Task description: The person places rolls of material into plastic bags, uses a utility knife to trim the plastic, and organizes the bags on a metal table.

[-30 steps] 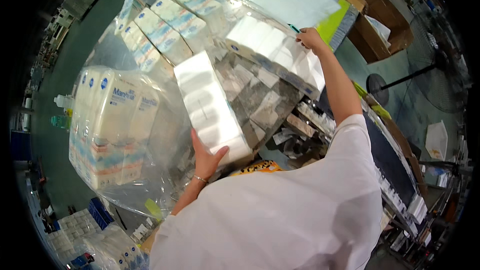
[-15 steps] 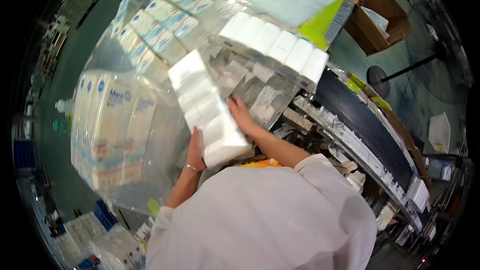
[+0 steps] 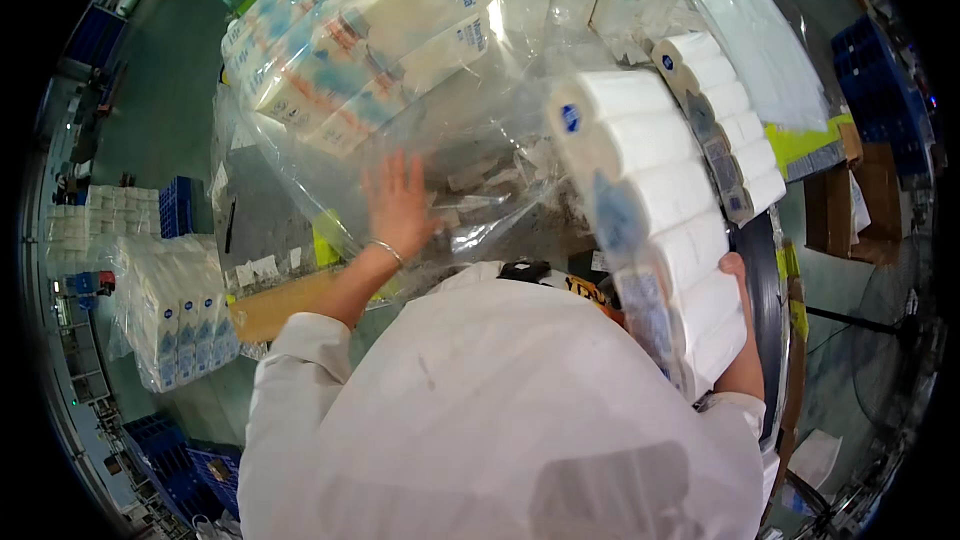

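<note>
A big clear plastic bag [image 3: 480,155] lies in front of me, holding several white tissue packs [image 3: 370,30] with blue and orange print. My left hand [image 3: 398,205] rests flat against the bag's side, fingers spread, a thin bracelet on the wrist. A long white pack of paper rolls [image 3: 655,200] stands on end at the bag's right side. My right hand [image 3: 738,285] grips that pack low on its right edge; only the thumb side shows. A second row of white rolls [image 3: 730,130] sits behind it.
A bagged stack of white packs [image 3: 175,315] stands on the floor at left, with blue crates [image 3: 175,205] beyond. A cardboard sheet [image 3: 280,305] lies under the bag. At right run a dark conveyor edge [image 3: 775,340], brown boxes [image 3: 860,200] and a fan stand [image 3: 880,325].
The view has swung left. My left hand left the roll pack and now presses on the bag. My right hand now holds the roll pack at the right.
</note>
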Available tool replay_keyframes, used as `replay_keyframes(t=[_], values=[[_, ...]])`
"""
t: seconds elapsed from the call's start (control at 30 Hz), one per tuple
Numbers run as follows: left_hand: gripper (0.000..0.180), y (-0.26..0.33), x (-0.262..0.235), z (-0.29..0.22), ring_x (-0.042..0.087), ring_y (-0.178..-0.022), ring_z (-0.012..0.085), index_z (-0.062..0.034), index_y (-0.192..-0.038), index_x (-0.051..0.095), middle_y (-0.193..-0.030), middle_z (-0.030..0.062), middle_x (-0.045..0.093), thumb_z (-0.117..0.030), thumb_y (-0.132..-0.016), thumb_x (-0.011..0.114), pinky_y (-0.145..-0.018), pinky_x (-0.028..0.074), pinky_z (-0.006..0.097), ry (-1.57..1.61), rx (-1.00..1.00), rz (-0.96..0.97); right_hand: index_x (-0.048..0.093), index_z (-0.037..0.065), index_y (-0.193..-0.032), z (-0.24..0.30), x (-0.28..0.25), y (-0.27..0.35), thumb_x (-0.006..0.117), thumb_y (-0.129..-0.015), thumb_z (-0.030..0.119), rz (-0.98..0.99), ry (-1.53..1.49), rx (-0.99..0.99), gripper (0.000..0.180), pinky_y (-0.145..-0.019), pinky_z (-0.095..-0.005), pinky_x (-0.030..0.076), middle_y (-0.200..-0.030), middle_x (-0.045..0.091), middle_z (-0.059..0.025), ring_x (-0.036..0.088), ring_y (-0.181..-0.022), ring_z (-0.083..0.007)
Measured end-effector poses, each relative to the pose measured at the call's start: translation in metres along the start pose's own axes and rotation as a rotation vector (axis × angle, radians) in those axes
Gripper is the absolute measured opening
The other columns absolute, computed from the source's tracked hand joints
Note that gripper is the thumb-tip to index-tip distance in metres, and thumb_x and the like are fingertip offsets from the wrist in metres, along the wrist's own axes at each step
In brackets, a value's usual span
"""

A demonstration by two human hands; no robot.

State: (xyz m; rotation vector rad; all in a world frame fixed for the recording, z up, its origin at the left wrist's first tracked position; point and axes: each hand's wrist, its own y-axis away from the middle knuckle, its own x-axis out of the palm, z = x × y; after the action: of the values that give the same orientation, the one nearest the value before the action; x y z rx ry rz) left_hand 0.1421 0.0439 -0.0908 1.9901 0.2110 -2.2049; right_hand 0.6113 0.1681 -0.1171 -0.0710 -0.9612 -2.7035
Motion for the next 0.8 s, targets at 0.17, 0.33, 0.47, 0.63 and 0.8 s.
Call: replay_keyframes(t=[0.17,0.33,0.47,0.63,0.8], values=[[0.044,0.006,0.048,0.056,0.050,-0.096,0.0251,-0.0051,-0.109,0.049,-0.105,0.0124,0.052,-0.016,-0.068,0.061,-0.083,0.034,0.047,-0.180,-0.060,0.034,0.054,0.002,-0.098,-0.010,0.062,-0.011,0.056,-0.069,0.028,0.319,-0.079,0.301,0.039,-0.069,-0.0338,0.046,-0.087,0.057,-0.0140,0.057,-0.075,-0.0237],[0.011,0.008,0.008,0.061,0.053,-0.063,0.0193,-0.0036,-0.084,0.055,-0.075,0.0065,0.056,-0.014,-0.081,0.052,-0.059,0.042,0.029,0.692,-0.253,-0.272,0.049,-0.001,-0.109,0.009,0.140,-0.010,0.055,-0.067,0.028,0.506,-0.106,0.397,0.052,-0.072,-0.0344,0.047,-0.094,0.056,-0.0173,0.057,-0.081,-0.0265],[0.007,0.044,-0.072,0.026,0.046,-0.062,0.0148,-0.0016,-0.082,0.051,-0.072,0.0052,0.051,-0.008,-0.084,0.048,-0.058,0.037,0.023,1.231,-0.045,-0.427,0.046,-0.001,-0.113,0.045,0.200,0.017,0.052,-0.069,0.030,0.485,-0.216,0.384,0.053,-0.074,-0.0349,0.047,-0.097,0.056,-0.0169,0.057,-0.084,-0.0267],[0.004,0.078,-0.089,0.035,0.042,-0.062,0.0139,-0.0013,-0.078,0.050,-0.068,0.0048,0.046,-0.004,-0.082,0.050,-0.058,0.036,0.022,1.186,0.054,-0.429,0.046,0.001,-0.107,0.059,0.222,-0.003,0.054,-0.072,0.031,0.387,-0.127,0.171,0.047,-0.071,-0.0333,0.048,-0.094,0.055,-0.0150,0.057,-0.082,-0.0231],[0.009,0.083,-0.079,0.027,0.038,-0.058,0.0137,-0.0017,-0.073,0.048,-0.065,0.0044,0.043,-0.005,-0.081,0.051,-0.055,0.034,0.023,1.151,-0.065,-0.309,0.037,0.001,-0.110,0.062,0.295,-0.019,0.064,-0.071,0.029,0.142,-0.095,-0.241,0.055,-0.068,-0.0310,0.048,-0.093,0.052,-0.0139,0.055,-0.084,-0.0219]])
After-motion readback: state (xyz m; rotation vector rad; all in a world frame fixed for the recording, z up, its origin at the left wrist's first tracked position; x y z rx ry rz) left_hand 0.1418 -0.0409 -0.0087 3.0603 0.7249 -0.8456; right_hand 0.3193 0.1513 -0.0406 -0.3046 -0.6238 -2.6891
